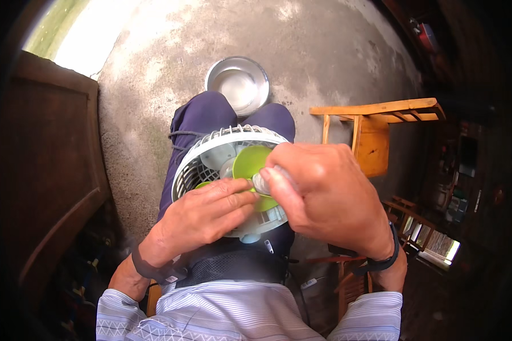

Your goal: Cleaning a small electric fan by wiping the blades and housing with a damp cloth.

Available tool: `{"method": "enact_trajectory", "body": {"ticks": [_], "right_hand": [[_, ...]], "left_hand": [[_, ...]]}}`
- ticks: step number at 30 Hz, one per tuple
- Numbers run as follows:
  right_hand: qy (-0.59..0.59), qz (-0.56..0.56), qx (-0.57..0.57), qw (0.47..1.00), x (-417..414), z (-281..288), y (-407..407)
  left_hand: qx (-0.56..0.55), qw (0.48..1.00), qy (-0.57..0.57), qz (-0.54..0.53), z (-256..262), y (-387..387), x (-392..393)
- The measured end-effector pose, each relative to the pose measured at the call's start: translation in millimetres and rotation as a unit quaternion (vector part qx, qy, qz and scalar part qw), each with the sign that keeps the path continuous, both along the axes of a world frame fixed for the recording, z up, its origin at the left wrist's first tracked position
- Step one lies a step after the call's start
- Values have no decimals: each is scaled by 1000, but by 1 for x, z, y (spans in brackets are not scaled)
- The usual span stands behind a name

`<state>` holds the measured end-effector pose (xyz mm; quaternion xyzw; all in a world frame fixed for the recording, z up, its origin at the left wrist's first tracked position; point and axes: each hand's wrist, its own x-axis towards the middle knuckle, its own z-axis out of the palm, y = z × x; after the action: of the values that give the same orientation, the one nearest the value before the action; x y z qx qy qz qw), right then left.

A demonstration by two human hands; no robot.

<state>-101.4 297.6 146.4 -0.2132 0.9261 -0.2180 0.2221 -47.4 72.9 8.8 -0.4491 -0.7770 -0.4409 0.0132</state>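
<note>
On my lap rests a small electric fan with its front off, its white round cage (228,138) facing up. Inside it sit green fan blades (249,161), around a hub partly covered by my fingers. My left hand (209,209) grips a green blade near the hub, its thumb hidden underneath. Pinched in my right hand (324,187) is a crumpled whitish piece (261,184), held against the blades at the hub. Whether this piece is cloth or plastic film I cannot tell. Part of the cage's right side lies behind my right hand.
A metal basin (237,85) stands on the concrete floor (294,55) just beyond my knees. To the right is a wooden chair (371,145). A dark wooden panel (55,170) rises on the left. A white power strip (309,284) lies low on the right.
</note>
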Motion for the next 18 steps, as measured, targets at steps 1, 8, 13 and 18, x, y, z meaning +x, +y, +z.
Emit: {"method": "enact_trajectory", "body": {"ticks": [1,8,13,18], "right_hand": [[19,-31,-20,999,1,2,1],[105,-137,-27,985,31,27,24],[68,-34,105,991,39,17,21],[0,67,125,990,18,-12,7]], "left_hand": [[-1,1000,1,-1,-1,1,1],[-10,1000,-10,19,1,4,6],[-14,1000,7,12,-1,3,6],[-30,1000,3,1,-3,4,6]]}}
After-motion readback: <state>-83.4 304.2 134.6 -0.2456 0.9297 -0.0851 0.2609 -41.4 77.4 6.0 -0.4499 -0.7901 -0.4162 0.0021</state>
